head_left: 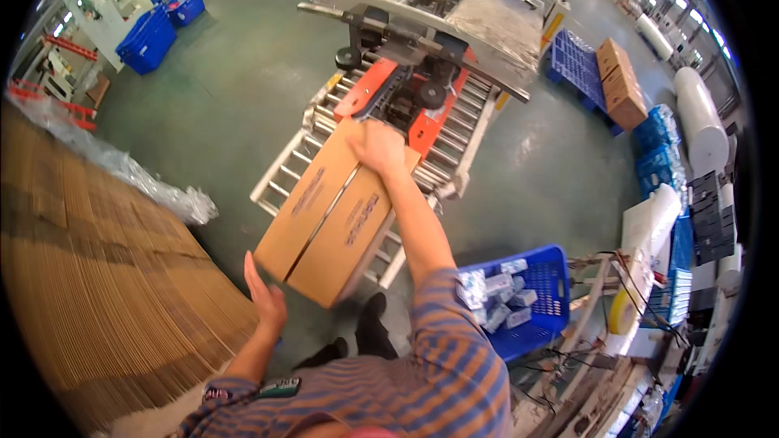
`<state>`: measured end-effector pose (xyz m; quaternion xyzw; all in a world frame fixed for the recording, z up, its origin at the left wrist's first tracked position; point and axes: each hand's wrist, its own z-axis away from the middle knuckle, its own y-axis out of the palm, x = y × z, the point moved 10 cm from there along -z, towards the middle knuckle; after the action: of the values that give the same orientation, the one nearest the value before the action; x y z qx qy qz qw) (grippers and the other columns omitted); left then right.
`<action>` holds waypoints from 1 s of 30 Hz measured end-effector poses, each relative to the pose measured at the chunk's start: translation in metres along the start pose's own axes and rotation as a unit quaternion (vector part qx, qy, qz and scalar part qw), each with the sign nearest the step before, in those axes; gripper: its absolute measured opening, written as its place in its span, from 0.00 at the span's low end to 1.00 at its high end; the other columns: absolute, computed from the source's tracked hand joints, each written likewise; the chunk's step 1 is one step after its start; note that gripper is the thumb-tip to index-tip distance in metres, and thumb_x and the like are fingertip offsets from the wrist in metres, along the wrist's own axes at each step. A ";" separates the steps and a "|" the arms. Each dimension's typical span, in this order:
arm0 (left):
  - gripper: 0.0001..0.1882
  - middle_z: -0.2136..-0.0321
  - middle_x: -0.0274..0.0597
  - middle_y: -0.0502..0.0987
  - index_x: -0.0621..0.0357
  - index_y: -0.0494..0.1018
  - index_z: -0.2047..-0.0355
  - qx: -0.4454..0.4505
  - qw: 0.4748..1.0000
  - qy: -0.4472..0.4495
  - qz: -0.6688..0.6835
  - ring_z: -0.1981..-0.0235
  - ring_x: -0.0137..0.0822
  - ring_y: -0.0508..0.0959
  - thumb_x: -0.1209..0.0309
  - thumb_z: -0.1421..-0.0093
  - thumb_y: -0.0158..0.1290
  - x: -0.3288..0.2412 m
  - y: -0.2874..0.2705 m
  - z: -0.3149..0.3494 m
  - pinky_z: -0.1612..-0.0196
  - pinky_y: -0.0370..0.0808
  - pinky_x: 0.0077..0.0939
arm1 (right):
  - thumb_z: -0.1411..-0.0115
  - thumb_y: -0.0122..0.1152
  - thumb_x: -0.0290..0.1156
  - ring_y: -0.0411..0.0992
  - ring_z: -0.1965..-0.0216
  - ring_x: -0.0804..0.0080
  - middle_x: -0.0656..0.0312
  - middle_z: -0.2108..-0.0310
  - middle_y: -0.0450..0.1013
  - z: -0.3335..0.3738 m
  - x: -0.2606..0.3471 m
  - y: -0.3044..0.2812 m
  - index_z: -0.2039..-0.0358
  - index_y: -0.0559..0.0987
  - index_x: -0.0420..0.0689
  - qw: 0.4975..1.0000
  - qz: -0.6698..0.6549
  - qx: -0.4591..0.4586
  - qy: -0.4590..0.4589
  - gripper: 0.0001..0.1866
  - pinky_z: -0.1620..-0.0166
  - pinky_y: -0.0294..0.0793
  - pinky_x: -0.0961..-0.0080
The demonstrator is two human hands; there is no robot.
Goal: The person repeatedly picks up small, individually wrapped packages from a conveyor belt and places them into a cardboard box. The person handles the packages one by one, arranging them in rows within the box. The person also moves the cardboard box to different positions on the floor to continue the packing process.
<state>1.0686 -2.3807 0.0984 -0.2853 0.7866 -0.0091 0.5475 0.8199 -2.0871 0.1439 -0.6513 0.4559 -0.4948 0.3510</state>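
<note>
A brown cardboard box [335, 215] with dark print rests on the roller conveyor [280, 182], its top flaps folded inward and a narrow gap between them. At the far end of its top, my right hand [380, 148] presses across the flaps with fingers bunched at the edge; the fingertips are hard to make out. My left hand [264, 296] is raised beside the box's near left corner, fingers stretched out, holding nothing. Just beyond the box stands a carton-sealing machine [410, 97] with orange side guides and black wheels.
A tall stack of flat cardboard [105, 276] fills the left side, with clear plastic film [154, 178] along its edge. To my right, a blue crate [552, 292] holds several small wrapped packs. Farther off are a blue pallet [576, 69] with cartons [621, 85] and blue bins [146, 40].
</note>
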 end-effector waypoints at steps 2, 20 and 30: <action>0.38 0.46 0.59 0.62 0.63 0.62 0.46 0.208 0.945 0.183 -0.175 0.42 0.56 0.58 0.41 0.43 0.41 -0.034 0.035 -0.009 0.41 0.53 0.50 | 0.49 0.57 0.48 0.72 0.63 0.55 0.51 0.70 0.73 -0.003 0.020 0.027 0.71 0.74 0.40 0.997 -0.054 0.022 -0.043 0.21 0.62 0.71 0.60; 0.38 0.43 0.54 0.61 0.67 0.60 0.44 0.314 0.837 0.391 -0.221 0.40 0.52 0.59 0.53 0.50 0.44 -0.062 0.291 -0.176 0.40 0.52 0.49 | 0.43 0.48 0.52 0.51 0.39 0.52 0.47 0.41 0.55 -0.025 -0.050 -0.003 0.44 0.63 0.38 0.990 -0.100 -0.097 0.026 0.35 0.38 0.49 0.57; 0.30 0.43 0.51 0.62 0.63 0.59 0.43 0.309 0.816 0.425 -0.243 0.41 0.46 0.61 0.56 0.40 0.40 -0.050 0.380 -0.245 0.41 0.58 0.39 | 0.44 0.45 0.60 0.70 0.54 0.54 0.50 0.58 0.73 0.534 -0.053 0.029 0.53 0.74 0.45 0.671 -0.103 0.126 0.724 0.32 0.52 0.69 0.60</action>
<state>0.7013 -2.1133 0.1152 -0.2508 0.8023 -0.5042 0.1982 1.3223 -2.0435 -0.0409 -0.0813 0.4301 -0.8969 -0.0634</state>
